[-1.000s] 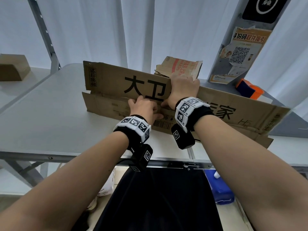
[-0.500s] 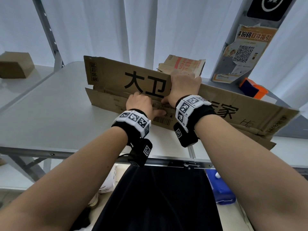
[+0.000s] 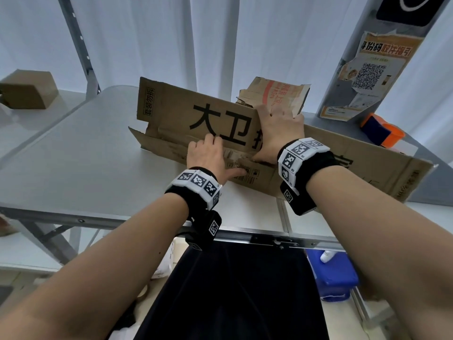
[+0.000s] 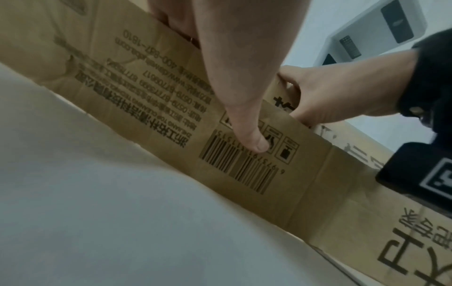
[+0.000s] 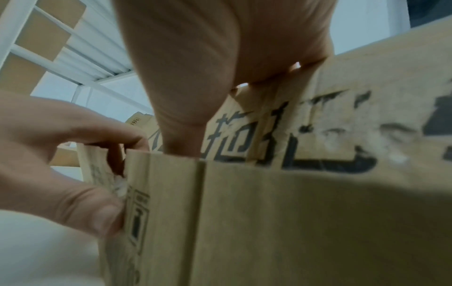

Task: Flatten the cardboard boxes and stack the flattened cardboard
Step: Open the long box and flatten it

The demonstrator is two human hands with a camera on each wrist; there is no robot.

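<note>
Cardboard box (image 3: 318, 153), long and partly folded, stands on the grey folding surface (image 3: 73, 168) before white curtains (image 3: 220, 40). Left hand (image 3: 208, 155) pinches its lower flap; right hand (image 3: 277, 128) grips the top edge. Another cardboard piece (image 3: 282, 94) lies behind.

grey tabletop (image 3: 73, 168) | orange tape dispenser (image 3: 382, 131) at far right | QR poster (image 3: 367, 74) on pillar | blue container (image 3: 331, 276) below tabletop | white curtain (image 3: 220, 33) behind

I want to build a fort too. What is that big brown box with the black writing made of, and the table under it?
Big brown box: corrugated cardboard, matte, with creases and torn edges. Table: smooth pale grey top, probably plastic, on a metal frame.
</note>
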